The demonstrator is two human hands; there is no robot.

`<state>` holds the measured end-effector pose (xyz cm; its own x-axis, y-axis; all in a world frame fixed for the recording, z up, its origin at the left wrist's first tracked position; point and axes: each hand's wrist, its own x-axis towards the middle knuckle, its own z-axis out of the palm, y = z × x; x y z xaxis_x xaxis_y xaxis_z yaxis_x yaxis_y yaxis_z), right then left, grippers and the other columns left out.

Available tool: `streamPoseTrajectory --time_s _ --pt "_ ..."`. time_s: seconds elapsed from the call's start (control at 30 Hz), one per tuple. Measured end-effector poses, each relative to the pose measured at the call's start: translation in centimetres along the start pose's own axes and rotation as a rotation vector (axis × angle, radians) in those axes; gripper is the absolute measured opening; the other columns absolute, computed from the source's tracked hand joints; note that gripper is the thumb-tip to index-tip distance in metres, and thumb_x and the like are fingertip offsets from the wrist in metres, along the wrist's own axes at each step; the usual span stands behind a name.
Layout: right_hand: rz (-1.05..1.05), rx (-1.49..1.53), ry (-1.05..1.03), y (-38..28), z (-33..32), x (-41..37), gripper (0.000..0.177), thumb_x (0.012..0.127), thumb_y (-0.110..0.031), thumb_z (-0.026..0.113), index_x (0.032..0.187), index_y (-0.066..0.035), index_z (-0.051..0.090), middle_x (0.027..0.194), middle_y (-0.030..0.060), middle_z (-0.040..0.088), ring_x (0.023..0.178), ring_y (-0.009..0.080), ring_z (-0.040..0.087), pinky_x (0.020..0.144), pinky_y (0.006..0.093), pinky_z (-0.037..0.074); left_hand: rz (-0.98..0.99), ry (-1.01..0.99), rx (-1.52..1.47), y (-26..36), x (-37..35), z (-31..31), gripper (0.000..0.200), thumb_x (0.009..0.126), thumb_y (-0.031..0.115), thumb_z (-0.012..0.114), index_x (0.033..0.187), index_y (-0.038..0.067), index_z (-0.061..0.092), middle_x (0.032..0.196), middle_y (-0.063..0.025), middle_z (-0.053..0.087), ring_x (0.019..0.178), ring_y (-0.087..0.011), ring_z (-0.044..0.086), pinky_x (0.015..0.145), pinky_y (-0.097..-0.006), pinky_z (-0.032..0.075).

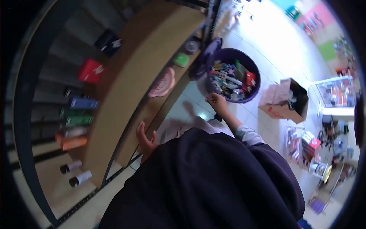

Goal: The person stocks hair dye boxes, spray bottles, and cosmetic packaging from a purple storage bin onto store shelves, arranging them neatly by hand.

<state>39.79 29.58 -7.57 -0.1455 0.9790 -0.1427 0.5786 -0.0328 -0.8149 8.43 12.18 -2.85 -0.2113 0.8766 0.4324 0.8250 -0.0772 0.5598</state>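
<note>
My left hand [146,140] is beside the lower wooden shelf [139,114], its thumb and fingers apart and nothing in it. On that shelf lie a pink scalloped dish [163,84], a green item [181,60] and a small round jar-like thing [191,47]. My right hand [216,102] is held with curled fingers close to the near rim of a purple tub [254,65]. Whatever those fingers may hold is hidden. Many small packages and bottles fill the tub, among them a red packet [250,79].
An open cardboard box [284,100] stands on the tiled floor right of the tub. On the upper shelf [110,118] at left are a red box [90,71], a dark blue box [108,42] and several small cartons. A fan [340,144] and display racks are at far right.
</note>
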Motion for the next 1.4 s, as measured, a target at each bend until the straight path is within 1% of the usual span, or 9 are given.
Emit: streamPoseTrajectory --time_s 0.23,0.4,0.53,0.7,0.8,0.93,1.1,1.3,1.4 --pt "0.252 -0.051 0.174 20.6 -8.7 7.0 0.015 0.081 -0.011 0.058 0.093 -0.003 0.062 0.084 0.0103 0.067 0.076 0.0189 0.065 0.069 0.0297 0.05 -0.101 -0.222 -0.02 6.0 3.4 9.7 0.06 0.075 0.002 0.061 0.128 0.0 0.035 0.125 -0.0199 0.042 0.117 -0.0354 0.042 0.098 -0.0426 0.035" --pt "0.353 -0.185 0.284 31.5 -12.5 16.6 0.042 0.074 -0.028 0.069 0.106 -0.004 0.056 0.093 0.0135 0.066 0.088 0.0276 0.064 0.078 0.0348 0.049 -0.177 -0.34 -0.054 10.0 3.7 18.6 0.061 0.072 0.001 0.062 0.127 0.0 0.036 0.126 -0.0195 0.041 0.118 -0.0352 0.04 0.098 -0.0421 0.035" --pt "0.425 -0.211 0.26 36.9 -15.0 25.6 0.046 0.073 -0.028 0.069 0.109 -0.004 0.054 0.099 0.016 0.063 0.093 0.0299 0.061 0.081 0.0372 0.048 -0.321 -0.46 -0.035 13.1 3.8 24.6 0.061 0.071 0.001 0.062 0.126 0.001 0.036 0.125 -0.0189 0.04 0.117 -0.0352 0.04 0.098 -0.0419 0.035" --pt "0.204 -0.436 0.247 42.2 -15.3 35.1 0.043 0.07 -0.015 0.065 0.111 -0.006 0.053 0.111 0.0189 0.055 0.1 0.036 0.054 0.086 0.0412 0.045 -0.384 -0.533 0.026 13.0 2.8 28.6 0.061 0.071 0.001 0.062 0.126 0.002 0.036 0.124 -0.0187 0.04 0.117 -0.0354 0.04 0.099 -0.0418 0.035" --pt "0.028 -0.585 0.096 43.1 -15.4 39.3 0.037 0.079 -0.008 0.048 0.116 -0.008 0.05 0.121 0.0163 0.05 0.102 0.0385 0.053 0.087 0.0423 0.046 -0.475 -0.584 0.073 12.5 1.9 29.8 0.062 0.071 0.002 0.061 0.127 0.002 0.035 0.125 -0.0187 0.038 0.118 -0.0351 0.039 0.099 -0.0415 0.035" --pt "0.12 -0.774 -0.157 45.0 -14.3 42.8 0.048 0.085 -0.01 0.038 0.132 -0.018 0.038 0.135 0.0094 0.04 0.107 0.0376 0.05 0.089 0.042 0.046 -0.589 -0.616 0.087 11.7 0.0 31.0 0.063 0.071 0.001 0.061 0.128 0.002 0.034 0.127 -0.0173 0.035 0.119 -0.0333 0.039 0.099 -0.041 0.036" --pt "0.03 -0.8 -0.125 48.0 -12.1 43.1 0.039 0.084 -0.013 0.041 0.121 -0.016 0.051 0.127 0.0134 0.045 0.108 0.0393 0.05 0.08 0.0434 0.051 -0.649 -0.623 0.036 11.7 -0.6 32.3 0.063 0.072 0.0 0.061 0.129 0.004 0.033 0.129 -0.0158 0.033 0.117 -0.0311 0.041 0.098 -0.0404 0.037" --pt "0.021 -0.762 -0.18 49.8 -13.8 41.7 0.025 0.084 -0.012 0.04 0.101 -0.008 0.058 0.102 0.0194 0.058 0.089 0.0373 0.061 0.072 0.044 0.052 -0.66 -0.597 0.042 12.0 -0.1 32.3 0.064 0.072 -0.001 0.061 0.13 0.005 0.033 0.13 -0.0152 0.032 0.114 -0.0297 0.045 0.094 -0.0394 0.039" --pt "-0.007 -0.739 -0.045 49.6 -16.4 39.7 0.025 0.086 -0.012 0.037 0.1 -0.008 0.057 0.092 0.0185 0.06 0.08 0.0372 0.062 0.069 0.0447 0.052 -0.628 -0.569 0.01 12.4 0.5 31.9 0.065 0.072 -0.001 0.061 0.13 0.005 0.032 0.131 -0.0151 0.032 0.113 -0.0292 0.045 0.092 -0.0392 0.04"
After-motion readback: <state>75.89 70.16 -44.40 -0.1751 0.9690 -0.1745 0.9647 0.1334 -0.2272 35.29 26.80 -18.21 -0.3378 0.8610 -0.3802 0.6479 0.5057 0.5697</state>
